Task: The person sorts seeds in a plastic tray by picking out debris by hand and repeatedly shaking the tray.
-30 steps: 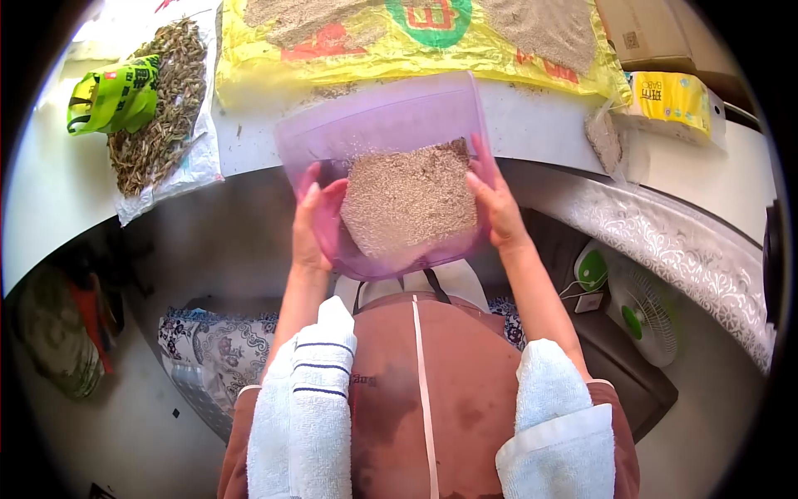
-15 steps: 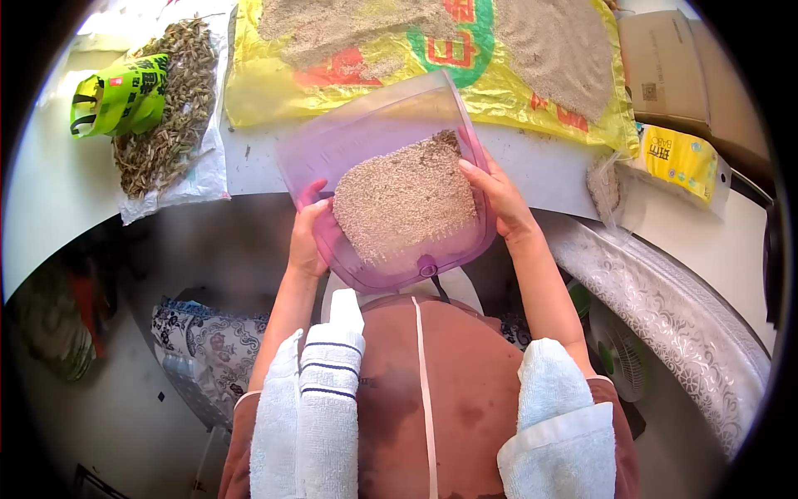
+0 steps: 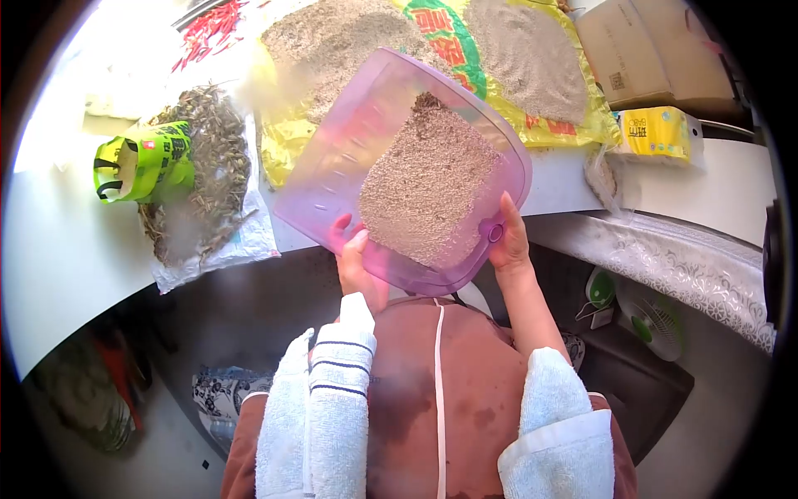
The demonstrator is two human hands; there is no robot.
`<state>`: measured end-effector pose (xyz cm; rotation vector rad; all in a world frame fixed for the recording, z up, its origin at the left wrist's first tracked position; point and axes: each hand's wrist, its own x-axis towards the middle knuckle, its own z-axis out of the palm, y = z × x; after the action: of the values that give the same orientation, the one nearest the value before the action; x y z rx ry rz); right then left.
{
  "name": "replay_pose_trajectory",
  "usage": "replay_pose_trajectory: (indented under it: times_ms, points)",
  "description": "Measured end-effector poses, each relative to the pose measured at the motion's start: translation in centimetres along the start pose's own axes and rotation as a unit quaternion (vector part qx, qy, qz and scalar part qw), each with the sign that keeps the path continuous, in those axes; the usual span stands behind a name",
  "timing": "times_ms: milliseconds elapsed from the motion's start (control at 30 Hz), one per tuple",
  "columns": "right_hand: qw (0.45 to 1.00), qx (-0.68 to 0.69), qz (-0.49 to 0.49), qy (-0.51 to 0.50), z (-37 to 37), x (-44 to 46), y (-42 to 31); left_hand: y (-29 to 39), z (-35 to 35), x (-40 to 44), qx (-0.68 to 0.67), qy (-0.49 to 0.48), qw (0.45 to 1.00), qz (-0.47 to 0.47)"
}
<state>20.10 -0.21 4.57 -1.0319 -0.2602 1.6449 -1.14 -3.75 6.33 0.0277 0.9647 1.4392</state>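
The left hand (image 3: 359, 270) has a firm grip on the near left rim of a translucent purple pan (image 3: 324, 170), its thumb over the edge and fingers showing pink through the plastic. The right hand (image 3: 510, 241) grips the right end beside a round hole (image 3: 495, 233), thumb pointing up along the rim. The pan is held in front of the torso, crossing the near edge of the white surface (image 3: 75, 274) in view.

Its holed end points to the lower right, toward the right hand; the wide straight edge opposite faces the upper left. Length and breadth look nearly alike, so I cannot say which is the long axis. Inside, the pale grain (image 3: 428, 183) has its longer axis running from far to near, with a dark clump (image 3: 426, 102) at the far tip.

Beyond the pan, a yellow sheet (image 3: 287, 154) carries two spread heaps of similar material. To the left, a green bag (image 3: 154, 162) lies against dried brown pieces (image 3: 224, 166), with red pods (image 3: 210, 33) farther back. To the right are a yellow packet (image 3: 657, 135) and a cardboard box (image 3: 623, 54).
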Motion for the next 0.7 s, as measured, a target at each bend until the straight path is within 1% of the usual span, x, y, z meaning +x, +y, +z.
replay_pose_trajectory:
  times_ms: [33, 100, 133, 167, 200, 233, 267, 300, 333, 367, 400, 433, 500, 600, 633, 700]
  points:
    - [0.999, 0.026, 0.020, 0.003, -0.3, 0.3, -0.3, 0.5, -0.2, -0.3, 0.010, -0.023, 1.000, -0.015]
    - [0.999, 0.044, 0.021, -0.018, 0.1, 0.4, -1.0, 1.6, -0.7, -0.8, 0.033, -0.067, 0.996, -0.044]
    - [0.998, 0.052, 0.024, -0.030, 0.5, 0.4, -1.5, 3.8, -1.3, -0.4, 0.064, -0.010, 0.988, -0.137]
    - [0.999, 0.038, 0.018, -0.024, 1.1, 0.0, -2.1, 6.1, -3.5, 0.7, 0.036, -0.014, 0.993, -0.115]
    - [0.999, 0.025, 0.021, -0.034, 1.3, 0.0, -2.6, 9.2, -3.9, 0.6, 0.096, -0.109, 0.988, 0.055]
    - [0.999, 0.014, 0.021, -0.043, 1.4, 0.1, -3.0, 12.0, -4.0, 1.6, 0.278, -0.003, 0.938, 0.206]
    - [0.998, 0.002, 0.026, -0.049, 1.2, -0.2, -3.3, 14.1, -3.4, 2.7, 0.394, -0.005, 0.853, 0.343]
    - [0.997, -0.003, 0.049, -0.053, 1.3, -0.1, -3.6, 15.7, -1.3, 2.9, 0.463, -0.042, 0.803, 0.372]
    - [0.996, -0.009, 0.062, -0.059, 1.5, -0.2, -3.7, 16.5, 0.8, 3.5, 0.584, -0.132, 0.667, 0.443]
    - [0.995, -0.015, 0.074, -0.066, 1.8, -0.2, -3.6, 16.5, 4.2, 3.5, 0.620, -0.225, 0.600, 0.453]
    - [0.994, -0.020, 0.084, -0.073, 2.4, -0.2, -3.5, 15.9, 5.9, 4.4, 0.639, -0.302, 0.560, 0.431]
    - [0.994, -0.027, 0.076, -0.080, 3.3, -0.4, -3.4, 14.8, 6.8, 6.0, 0.662, -0.336, 0.477, 0.470]
    - [0.993, -0.041, 0.058, -0.092, 4.8, -1.1, -3.3, 12.7, 8.0, 9.1, 0.650, -0.361, 0.381, 0.549]
    - [0.992, -0.049, 0.056, -0.106, 5.9, -1.5, -3.7, 11.8, 9.0, 9.2, 0.683, -0.348, 0.340, 0.544]
    - [0.991, -0.049, 0.058, -0.113, 6.1, -1.5, -3.9, 11.8, 9.0, 9.2, 0.687, -0.344, 0.345, 0.538]
    - [0.990, -0.046, 0.061, -0.121, 6.2, -1.6, -3.9, 12.1, 9.2, 8.7, 0.698, -0.340, 0.336, 0.533]
